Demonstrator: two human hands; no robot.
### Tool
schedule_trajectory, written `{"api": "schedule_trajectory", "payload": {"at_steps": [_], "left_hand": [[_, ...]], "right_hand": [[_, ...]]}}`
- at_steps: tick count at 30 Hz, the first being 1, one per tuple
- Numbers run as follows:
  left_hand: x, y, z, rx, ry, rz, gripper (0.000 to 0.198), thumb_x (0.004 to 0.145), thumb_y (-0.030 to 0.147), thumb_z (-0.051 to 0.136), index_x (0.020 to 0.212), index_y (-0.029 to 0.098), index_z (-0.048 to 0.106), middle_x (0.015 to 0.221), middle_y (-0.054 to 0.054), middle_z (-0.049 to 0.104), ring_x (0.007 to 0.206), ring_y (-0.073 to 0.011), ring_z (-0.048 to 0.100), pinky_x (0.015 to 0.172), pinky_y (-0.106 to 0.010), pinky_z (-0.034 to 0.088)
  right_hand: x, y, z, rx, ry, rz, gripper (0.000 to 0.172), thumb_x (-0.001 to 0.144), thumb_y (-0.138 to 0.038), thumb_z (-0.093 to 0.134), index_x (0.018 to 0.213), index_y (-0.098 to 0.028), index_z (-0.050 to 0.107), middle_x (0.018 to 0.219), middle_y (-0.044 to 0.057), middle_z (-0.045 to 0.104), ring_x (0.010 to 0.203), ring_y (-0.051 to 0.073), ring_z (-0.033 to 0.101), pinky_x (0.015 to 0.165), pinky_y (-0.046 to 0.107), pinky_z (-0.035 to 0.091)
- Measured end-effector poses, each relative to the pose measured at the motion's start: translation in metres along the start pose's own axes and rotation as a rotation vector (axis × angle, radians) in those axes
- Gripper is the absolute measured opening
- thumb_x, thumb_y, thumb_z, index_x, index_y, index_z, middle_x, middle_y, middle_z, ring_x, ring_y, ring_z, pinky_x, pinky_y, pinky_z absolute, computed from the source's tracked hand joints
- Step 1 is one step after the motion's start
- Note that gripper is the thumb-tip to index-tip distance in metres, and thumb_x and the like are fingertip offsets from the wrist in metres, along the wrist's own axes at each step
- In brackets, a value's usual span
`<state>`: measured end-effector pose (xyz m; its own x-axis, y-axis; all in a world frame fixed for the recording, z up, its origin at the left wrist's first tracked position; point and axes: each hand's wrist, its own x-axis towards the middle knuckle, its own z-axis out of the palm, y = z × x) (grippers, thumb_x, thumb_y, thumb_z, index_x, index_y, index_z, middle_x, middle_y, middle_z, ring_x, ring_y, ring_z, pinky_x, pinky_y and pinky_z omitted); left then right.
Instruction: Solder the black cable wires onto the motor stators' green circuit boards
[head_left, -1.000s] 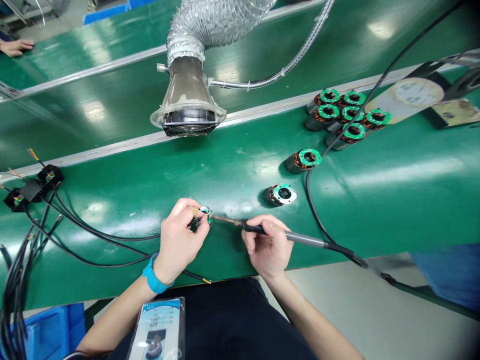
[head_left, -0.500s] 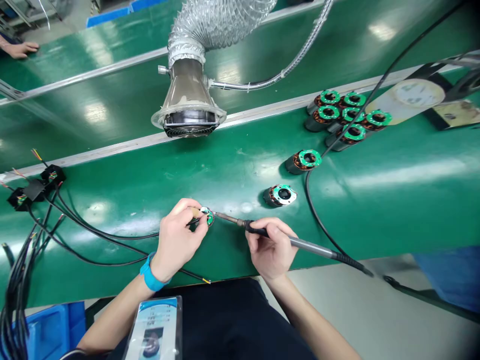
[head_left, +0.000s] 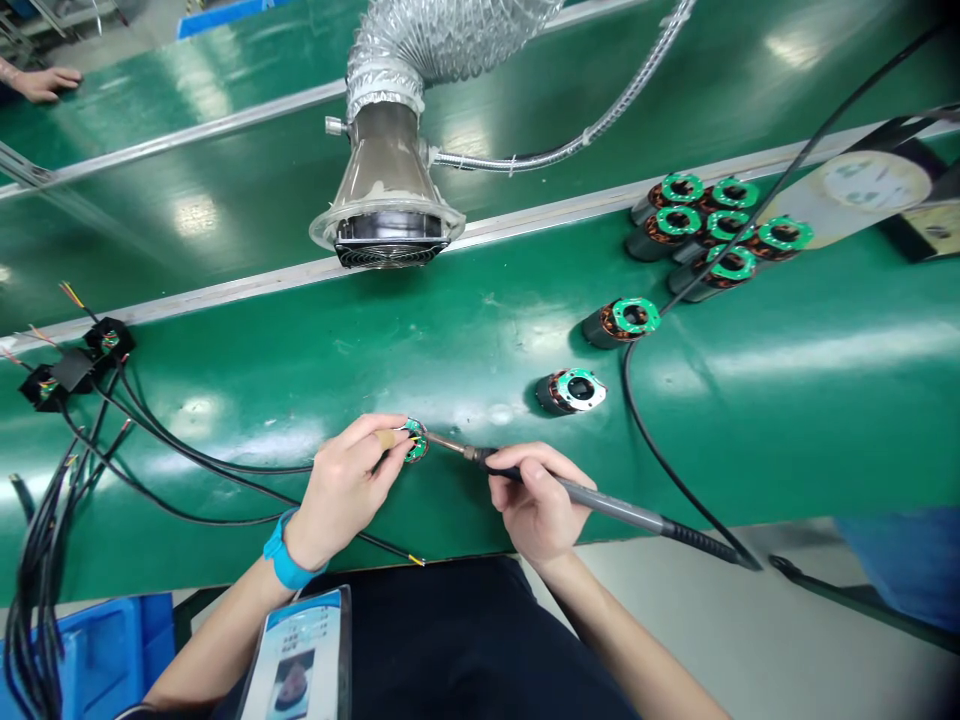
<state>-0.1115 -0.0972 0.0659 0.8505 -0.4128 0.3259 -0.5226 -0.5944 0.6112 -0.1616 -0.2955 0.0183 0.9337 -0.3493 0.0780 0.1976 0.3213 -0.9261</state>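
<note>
My left hand [head_left: 349, 480], with a blue band on its wrist, is closed at the edge of a small round green circuit board [head_left: 417, 450]. Its fingertips pinch thin wires, one of them yellow, against the board's face; the fingers hide most of them. In my right hand [head_left: 544, 510] is a soldering iron [head_left: 626, 508], held like a pen. The iron's tip points left and meets the board's right edge near my left fingertips. To the right of the board stands a motor stator [head_left: 571, 391] with a white-and-green ring on top.
Behind it stands another stator [head_left: 621, 322], and a cluster of several stators [head_left: 712, 228] sits at the back right. A fume extractor hood [head_left: 390, 200] hangs over the bench [head_left: 487, 330]. Black cables [head_left: 202, 460] with black housings [head_left: 75, 370] lie left. A person's hand [head_left: 49, 84] rests far left.
The view has shifted slightly, moving the stators rightward in the picture. My left fingers have shifted on the board, uncovering more of its green face. The iron's tip stays against the board.
</note>
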Motion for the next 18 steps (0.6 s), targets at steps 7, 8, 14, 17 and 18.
{"api": "schedule_trajectory", "payload": {"at_steps": [7, 8, 14, 17, 18], "left_hand": [[-0.0025, -0.0024, 0.0007, -0.037, -0.022, -0.015, 0.008, 0.096, 0.008, 0.07, 0.099, 0.016, 0.071, 0.113, -0.008, 0.075, 0.084, -0.0113, 0.074, 0.07, -0.02, 0.06], [-0.0029, -0.0024, 0.0008, -0.033, -0.023, -0.012, 0.007, 0.096, 0.008, 0.07, 0.099, 0.015, 0.071, 0.113, -0.008, 0.075, 0.083, -0.0111, 0.073, 0.07, -0.02, 0.06], [-0.0031, -0.0029, 0.0012, -0.013, -0.007, 0.007, 0.007, 0.096, 0.008, 0.07, 0.099, 0.015, 0.07, 0.113, -0.009, 0.075, 0.085, -0.0119, 0.073, 0.067, -0.02, 0.058], [-0.002, -0.003, 0.0014, -0.015, -0.015, 0.014, 0.008, 0.096, 0.007, 0.07, 0.099, 0.015, 0.069, 0.113, -0.009, 0.074, 0.088, -0.0129, 0.074, 0.067, -0.02, 0.057], [-0.0016, -0.0029, 0.0013, -0.015, -0.018, 0.019, 0.008, 0.096, 0.007, 0.07, 0.099, 0.015, 0.069, 0.113, -0.009, 0.074, 0.089, -0.013, 0.074, 0.066, -0.019, 0.057]], "right_hand": [[0.0023, -0.0027, 0.0029, -0.002, -0.024, -0.004, 0.025, 0.098, -0.026, 0.061, 0.085, -0.02, 0.081, 0.062, 0.001, 0.064, 0.039, 0.011, 0.052, 0.036, 0.019, 0.036], [0.0024, -0.0034, 0.0035, -0.011, -0.017, -0.012, 0.025, 0.097, -0.026, 0.061, 0.084, -0.019, 0.081, 0.06, 0.001, 0.062, 0.038, 0.011, 0.051, 0.035, 0.019, 0.036], [0.0005, -0.0044, 0.0042, -0.054, 0.011, -0.028, 0.025, 0.095, -0.027, 0.06, 0.081, -0.017, 0.078, 0.057, 0.001, 0.061, 0.037, 0.012, 0.051, 0.034, 0.019, 0.036], [0.0001, -0.0031, 0.0033, -0.069, -0.013, -0.049, 0.026, 0.096, -0.025, 0.058, 0.083, -0.017, 0.078, 0.058, 0.001, 0.061, 0.038, 0.011, 0.05, 0.036, 0.019, 0.036], [0.0001, -0.0026, 0.003, -0.073, -0.019, -0.054, 0.026, 0.096, -0.025, 0.058, 0.083, -0.017, 0.078, 0.058, 0.0, 0.061, 0.038, 0.011, 0.05, 0.037, 0.019, 0.036]]}}
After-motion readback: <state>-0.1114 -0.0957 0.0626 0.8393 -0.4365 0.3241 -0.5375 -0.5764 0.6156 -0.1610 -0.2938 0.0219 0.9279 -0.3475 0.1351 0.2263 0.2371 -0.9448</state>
